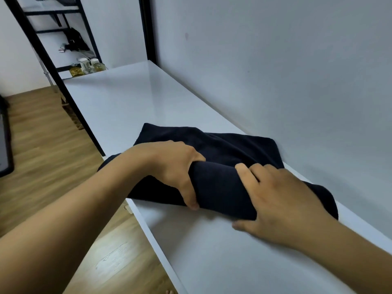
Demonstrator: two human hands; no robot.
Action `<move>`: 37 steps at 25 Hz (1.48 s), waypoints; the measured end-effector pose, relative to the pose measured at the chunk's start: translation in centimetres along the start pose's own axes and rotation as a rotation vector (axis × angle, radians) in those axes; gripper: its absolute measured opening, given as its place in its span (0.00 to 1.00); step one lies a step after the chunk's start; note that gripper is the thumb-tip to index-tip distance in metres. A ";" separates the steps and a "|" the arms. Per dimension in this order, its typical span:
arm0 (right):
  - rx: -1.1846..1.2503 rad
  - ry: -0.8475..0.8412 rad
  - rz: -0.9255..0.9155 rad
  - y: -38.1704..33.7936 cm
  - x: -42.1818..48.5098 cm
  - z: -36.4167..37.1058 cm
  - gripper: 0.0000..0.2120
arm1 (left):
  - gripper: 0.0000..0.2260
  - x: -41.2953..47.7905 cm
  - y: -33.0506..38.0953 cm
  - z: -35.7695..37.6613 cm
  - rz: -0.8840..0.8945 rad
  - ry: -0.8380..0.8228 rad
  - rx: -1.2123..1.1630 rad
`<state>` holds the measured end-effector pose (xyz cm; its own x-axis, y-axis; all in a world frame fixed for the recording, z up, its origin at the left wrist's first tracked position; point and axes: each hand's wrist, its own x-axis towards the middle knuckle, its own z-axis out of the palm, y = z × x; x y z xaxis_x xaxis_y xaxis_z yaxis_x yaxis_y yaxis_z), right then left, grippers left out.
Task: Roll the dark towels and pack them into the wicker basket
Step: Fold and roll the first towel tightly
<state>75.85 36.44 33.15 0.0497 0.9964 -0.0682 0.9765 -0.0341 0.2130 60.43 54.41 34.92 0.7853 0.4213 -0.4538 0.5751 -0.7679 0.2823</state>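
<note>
A dark navy towel (222,145) lies on the white table (131,107), partly rolled: the near part forms a thick roll (218,187), the far part still lies flat towards the wall. My left hand (176,166) grips the left end of the roll, thumb underneath at the front and fingers curled over the top. My right hand (282,200) lies over the right part of the roll, fingers curved on top and thumb on the table at the front. A wicker basket (72,115) is partly visible on the floor beyond the table's left edge, behind a black post.
The table runs along a grey wall (275,71) on the right. A black metal frame post (70,98) stands at the table's left edge. A shelf at the back left holds glass jars (89,65) and a dark object. Wooden floor (42,155) lies to the left.
</note>
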 end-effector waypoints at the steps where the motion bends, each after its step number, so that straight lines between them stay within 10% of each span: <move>1: 0.036 -0.027 0.013 0.2 0.4 -0.1 0.36 | 0.26 0.0 0.2 0.0 -0.002 -0.013 -0.007; 11: 0.999 -0.552 0.012 4.7 3.9 -0.9 0.26 | 0.38 -2.2 0.6 2.3 0.106 0.351 0.449; 14: 0.921 -0.434 0.060 3.9 2.8 -1.3 0.32 | 0.31 -1.1 0.8 1.5 0.087 0.285 0.353; 19: 0.059 -0.162 0.010 -0.2 0.8 -1.6 0.50 | 0.29 1.4 0.5 -0.7 0.034 -0.020 0.029; 23: 0.246 -0.204 0.013 1.1 2.1 -2.2 0.31 | 0.33 1.1 0.9 -0.7 0.061 -0.008 0.029; 31: 1.060 -0.657 0.070 5.8 6.3 -1.4 0.27 | 0.32 -0.3 0.8 1.2 0.095 0.321 0.370; 37: 0.421 -0.269 0.021 3.2 3.8 -2.4 0.44 | 0.27 2.3 0.7 -0.6 0.035 0.125 0.252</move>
<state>78.66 40.34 35.90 0.0686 0.9420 -0.3286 0.9720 -0.1374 -0.1908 62.82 55.13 34.57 0.8350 0.4366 -0.3348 0.4841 -0.8722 0.0700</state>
